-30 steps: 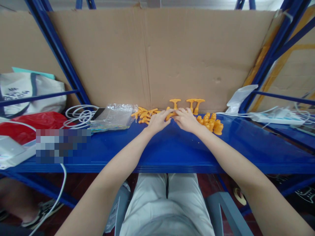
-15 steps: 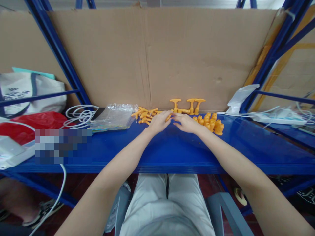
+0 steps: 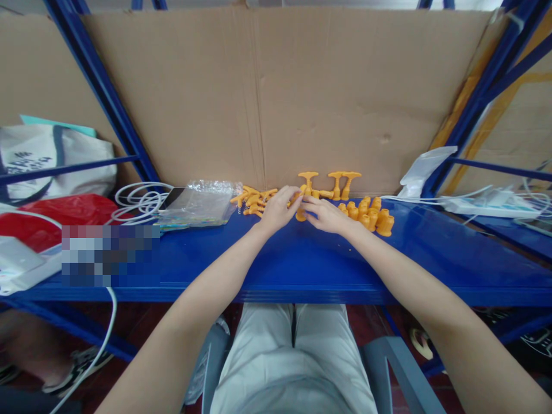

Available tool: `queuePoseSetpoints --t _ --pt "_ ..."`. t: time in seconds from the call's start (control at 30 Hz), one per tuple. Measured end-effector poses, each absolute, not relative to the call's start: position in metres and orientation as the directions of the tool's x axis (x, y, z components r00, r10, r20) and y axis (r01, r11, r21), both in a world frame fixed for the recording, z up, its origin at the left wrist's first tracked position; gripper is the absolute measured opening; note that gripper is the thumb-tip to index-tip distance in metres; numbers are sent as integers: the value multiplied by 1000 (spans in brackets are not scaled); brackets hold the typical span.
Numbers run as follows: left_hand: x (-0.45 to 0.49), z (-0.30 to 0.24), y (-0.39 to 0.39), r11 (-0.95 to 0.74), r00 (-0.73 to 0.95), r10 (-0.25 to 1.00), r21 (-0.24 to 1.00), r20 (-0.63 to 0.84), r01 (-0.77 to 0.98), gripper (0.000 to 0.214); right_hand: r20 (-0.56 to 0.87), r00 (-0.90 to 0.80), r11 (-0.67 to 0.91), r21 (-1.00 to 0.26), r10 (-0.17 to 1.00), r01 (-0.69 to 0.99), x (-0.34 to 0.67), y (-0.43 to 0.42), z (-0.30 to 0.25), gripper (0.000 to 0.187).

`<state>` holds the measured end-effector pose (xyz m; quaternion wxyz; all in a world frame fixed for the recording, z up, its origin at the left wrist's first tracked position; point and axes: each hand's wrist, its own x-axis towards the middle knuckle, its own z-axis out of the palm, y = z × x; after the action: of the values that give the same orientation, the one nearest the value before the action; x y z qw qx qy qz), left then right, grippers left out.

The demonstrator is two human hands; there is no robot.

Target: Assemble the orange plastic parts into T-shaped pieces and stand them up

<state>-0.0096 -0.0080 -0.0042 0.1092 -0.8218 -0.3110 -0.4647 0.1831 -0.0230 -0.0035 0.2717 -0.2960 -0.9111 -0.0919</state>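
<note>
My left hand (image 3: 276, 211) and my right hand (image 3: 324, 215) meet at the back of the blue shelf (image 3: 302, 259), fingers pinched together on one small orange plastic part (image 3: 301, 214) between them. A heap of orange T-shaped pieces (image 3: 252, 201) lies just left of my left hand. Several orange cap-like pieces (image 3: 370, 214) sit in a cluster right of my right hand. Three orange pieces (image 3: 334, 183) stand upright against the cardboard behind my hands.
A cardboard sheet (image 3: 276, 98) walls the back. A clear plastic bag (image 3: 198, 204), coiled white cable (image 3: 140, 201), red bag (image 3: 56, 215) and white tote (image 3: 47, 161) lie at left. A white power strip (image 3: 483, 204) and white pouch (image 3: 425, 164) sit right.
Both hands have lifted slightly and drawn closer together; an orange part now shows pinched between their fingertips. The piles have not moved.
</note>
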Motion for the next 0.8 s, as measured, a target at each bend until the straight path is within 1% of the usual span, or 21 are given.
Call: queuePoseSetpoints --t 0.07,0.13,0.23,0.3,0.37,0.4,0.47,0.6,0.67,0.8 --pt "-9 -6 -7 -812 375 372 101 849 575 26 595 -641 822 -60 486 567 185 -17 -6 34" --pt "-9 -8 -7 -836 379 340 92 860 541 34 648 -556 814 -179 520 553 187 -9 -9 36" --pt "-8 -10 -7 -856 400 325 87 857 510 46 667 -361 730 -421 651 539 196 3 -10 50" --pt "-7 -10 -8 -859 417 335 93 845 503 45 642 -225 652 -567 733 504 206 10 -7 58" --pt "-7 -11 -8 -859 430 350 102 832 502 42 628 -114 601 -653 770 460 219 17 0 60" --pt "-7 -12 -7 -859 435 357 107 827 502 42 630 -67 586 -672 774 453 226 21 5 59" --pt "-8 -12 -7 -856 441 372 118 817 503 42 641 39 544 -680 767 491 241 28 17 58" --pt "-8 -13 -6 -846 439 404 144 802 514 42 601 166 369 -661 782 654 267 42 42 58" --pt "-8 -13 -7 -843 444 415 152 794 516 40 572 204 256 -620 795 741 277 47 50 56" --pt "-8 -13 -8 -842 457 428 161 780 515 39 456 271 -22 -479 848 878 292 59 52 53"
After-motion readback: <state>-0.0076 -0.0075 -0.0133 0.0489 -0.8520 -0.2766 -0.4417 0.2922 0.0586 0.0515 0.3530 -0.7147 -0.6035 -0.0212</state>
